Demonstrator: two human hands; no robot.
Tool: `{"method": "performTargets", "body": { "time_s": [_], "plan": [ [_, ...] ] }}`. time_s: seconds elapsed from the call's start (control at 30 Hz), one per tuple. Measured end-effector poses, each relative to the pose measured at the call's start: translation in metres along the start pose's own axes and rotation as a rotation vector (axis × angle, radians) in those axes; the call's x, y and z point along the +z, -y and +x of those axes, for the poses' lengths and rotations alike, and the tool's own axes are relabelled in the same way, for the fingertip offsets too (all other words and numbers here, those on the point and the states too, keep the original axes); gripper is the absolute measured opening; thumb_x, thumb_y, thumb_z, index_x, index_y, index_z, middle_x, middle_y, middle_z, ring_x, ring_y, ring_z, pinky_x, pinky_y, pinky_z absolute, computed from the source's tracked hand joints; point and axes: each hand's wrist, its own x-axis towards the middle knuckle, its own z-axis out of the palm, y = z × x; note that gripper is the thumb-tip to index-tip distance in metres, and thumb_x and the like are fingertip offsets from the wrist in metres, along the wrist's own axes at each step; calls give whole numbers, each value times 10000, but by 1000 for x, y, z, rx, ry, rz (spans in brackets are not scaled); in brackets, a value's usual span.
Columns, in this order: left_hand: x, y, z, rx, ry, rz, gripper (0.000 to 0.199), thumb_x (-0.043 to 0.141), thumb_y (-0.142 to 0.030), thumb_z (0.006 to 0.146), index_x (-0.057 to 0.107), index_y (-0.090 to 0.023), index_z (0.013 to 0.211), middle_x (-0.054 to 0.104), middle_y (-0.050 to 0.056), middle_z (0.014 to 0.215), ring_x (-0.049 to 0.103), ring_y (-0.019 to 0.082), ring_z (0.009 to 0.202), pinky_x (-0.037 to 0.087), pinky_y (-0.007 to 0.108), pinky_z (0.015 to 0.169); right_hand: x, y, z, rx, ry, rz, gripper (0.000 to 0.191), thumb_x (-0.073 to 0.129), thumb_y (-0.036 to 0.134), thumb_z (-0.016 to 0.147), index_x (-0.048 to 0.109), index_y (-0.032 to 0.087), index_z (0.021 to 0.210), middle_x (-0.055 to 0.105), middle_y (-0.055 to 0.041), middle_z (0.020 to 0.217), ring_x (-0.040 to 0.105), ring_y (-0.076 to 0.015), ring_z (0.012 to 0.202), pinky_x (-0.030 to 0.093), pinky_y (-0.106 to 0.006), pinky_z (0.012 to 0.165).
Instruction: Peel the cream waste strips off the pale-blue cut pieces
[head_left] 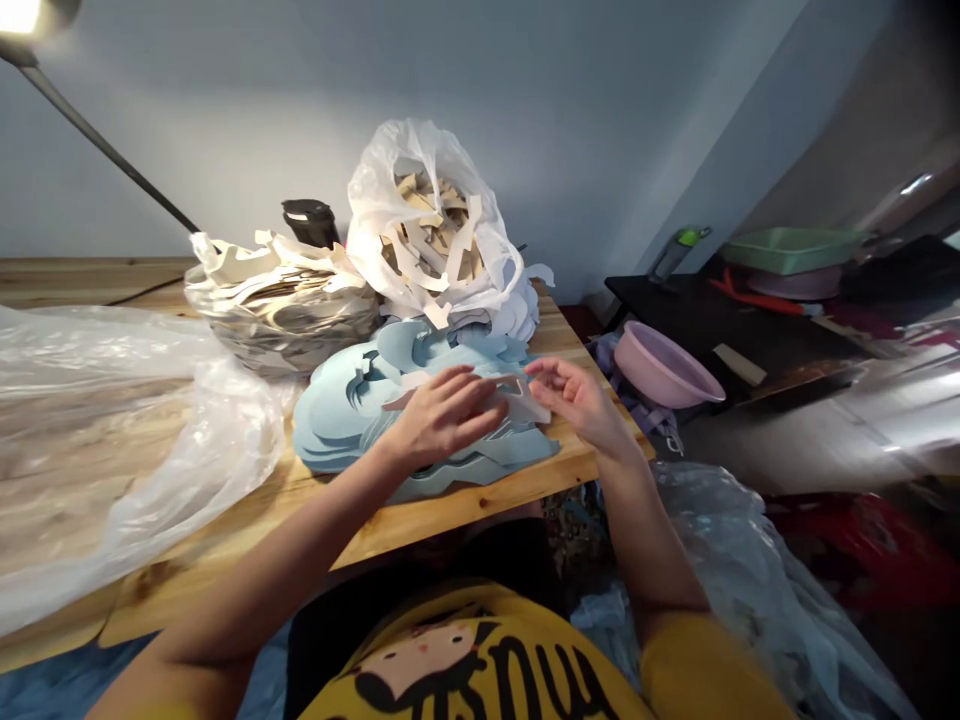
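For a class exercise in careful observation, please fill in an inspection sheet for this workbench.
Surface: wooden table, partly covered by clear plastic sheeting.
Job's things: pale blue cut-out sheets in a stack; white strip between the hands.
Clutter: white plastic bag of tan scraps; pile of off-white offcuts.
Hands: left hand on the stack; right hand, fingers at the strip.
Cables: thin dark cable on the table.
Surroundings: pink basin; green tray on a dark shelf.

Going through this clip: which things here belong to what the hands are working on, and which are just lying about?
In hand:
left hand
right hand
white cut strip
pale blue cut-out sheets

Lying about:
white plastic bag of tan offcuts
stack of cream scraps
clear plastic sheet
pink basin
green tray
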Motion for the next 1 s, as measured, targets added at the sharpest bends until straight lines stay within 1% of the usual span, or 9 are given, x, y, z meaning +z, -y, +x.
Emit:
{"method": "performTargets", "body": {
  "time_s": [0.13,0.2,0.27,0.37,0.47,0.63,0.83,0.93,1.0],
  "plan": [
    [17,-34,-19,-35,-49,53,161,548,-162,974,639,-255,1069,707,80,1075,658,186,918,549,411,892,-5,-45,-32,162,-26,63,434,690,579,843,682,199,1054,671,-38,738,653,-189,646,559,-318,607],
    [28,-40,-28,-69,-4,28,183,519,-161,985,640,-244,1094,704,94,1060,653,199,913,542,415,874,-5,-67,-39,84,-156,-92,402,629,570,892,692,199,1034,709,-91,877,691,-233,790,593,-376,711],
    [38,-42,-38,-86,51,15,216,482,-156,992,643,-229,1116,698,114,1071,648,214,913,538,417,859,-3,-88,-43,-40,-258,-407,378,607,523,914,695,201,1091,697,-139,1082,668,-294,1014,571,-470,898],
    [49,-40,-54,-115,127,32,299,462,-156,984,629,-214,1224,685,141,1124,638,239,946,537,421,851,11,-116,-52,-126,-171,-816,501,674,493,871,640,208,1282,603,-173,1306,558,-369,1231,478,-561,1053],
    [49,-40,-69,-189,149,73,411,459,-133,969,576,-221,1353,677,135,1116,629,244,942,531,409,840,34,-135,-71,-153,-121,-872,563,668,476,890,569,259,1400,538,-171,1352,551,-373,1228,499,-548,1033],
    [39,-49,-95,-221,184,128,459,477,-114,970,524,-226,1413,657,119,1097,603,230,916,508,373,834,69,-142,-99,-305,-9,-914,527,571,436,963,526,306,1472,510,-170,1351,517,-363,1219,442,-587,1072],
    [35,-47,-111,-194,367,124,389,463,-207,1018,527,-215,1402,657,108,1054,594,232,909,497,371,818,84,-139,-95,-328,39,-980,526,546,402,972,546,233,1470,471,-199,1407,471,-382,1260,367,-607,1128],
    [32,-44,-110,-200,393,112,399,446,-226,1031,510,-211,1424,656,91,995,590,224,885,488,361,808,88,-140,-94,-348,-33,-830,461,600,400,944,631,233,1373,544,-180,1341,498,-364,1252,384,-581,1131],
    [28,-47,-109,-192,357,132,430,468,-253,1029,479,-198,1455,659,90,990,594,227,879,483,357,796,87,-140,-94,-343,-180,-643,374,638,427,923,709,228,1232,616,-164,1234,547,-341,1202,432,-536,1097]
  ]
}}
